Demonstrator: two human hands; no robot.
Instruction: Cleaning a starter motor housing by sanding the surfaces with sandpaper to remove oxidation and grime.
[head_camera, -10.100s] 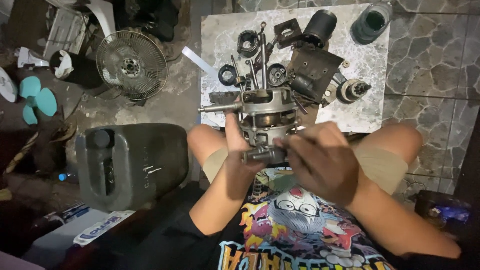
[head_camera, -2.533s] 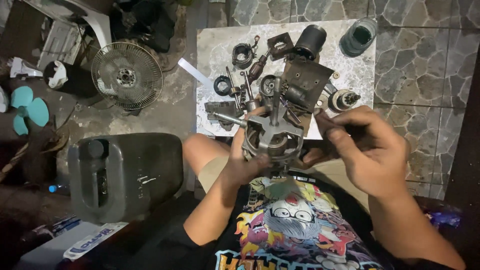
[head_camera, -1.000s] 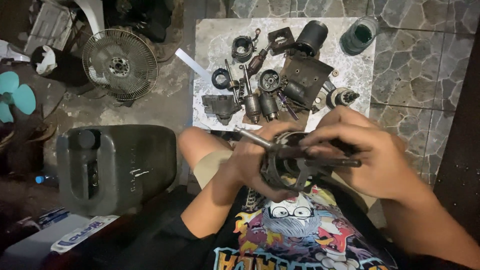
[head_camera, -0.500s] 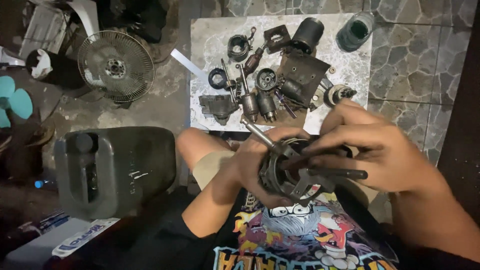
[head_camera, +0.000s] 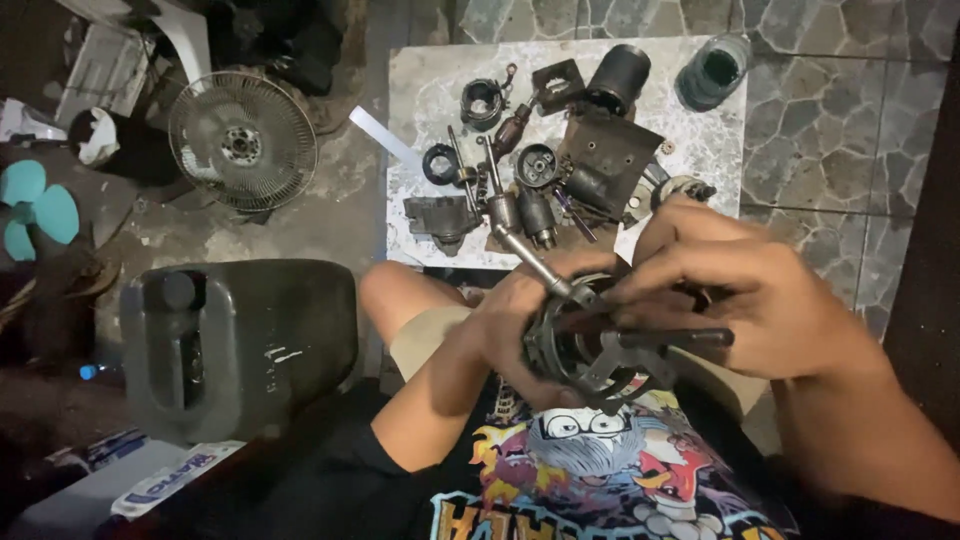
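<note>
**Motor held in both hands over the lap**

Motor (head_camera: 590, 345), a round dark metal body with a shaft sticking out toward the far left, sits near the middle of the scene, just above the person's lap and printed shirt (head_camera: 590, 470). The left hand (head_camera: 510, 325) cups it from the left and underneath, fingers wrapped tight around the casing. The right hand (head_camera: 745, 290) comes over the top from the right, fingers closed on the motor's upper rim, and a dark rod (head_camera: 675, 338) pokes out to the right from under its fingers; whether the hand grips that rod or it belongs to the motor cannot be told.

Farther away, a pale marbled board (head_camera: 425, 110) lies on the stone floor and carries a scatter of dark metal parts: a black cylinder (head_camera: 620, 75), a flat bracket (head_camera: 615, 150), a small ring (head_camera: 440, 162) and other bits. A glass jar (head_camera: 712, 70) stands at the board's far right corner. To the far left lies a round fan grille (head_camera: 243, 142), and nearer on the left sits a large dark plastic jug (head_camera: 240, 335) beside the person's knee. Teal fan blades (head_camera: 35, 205) show at the left edge.
</note>
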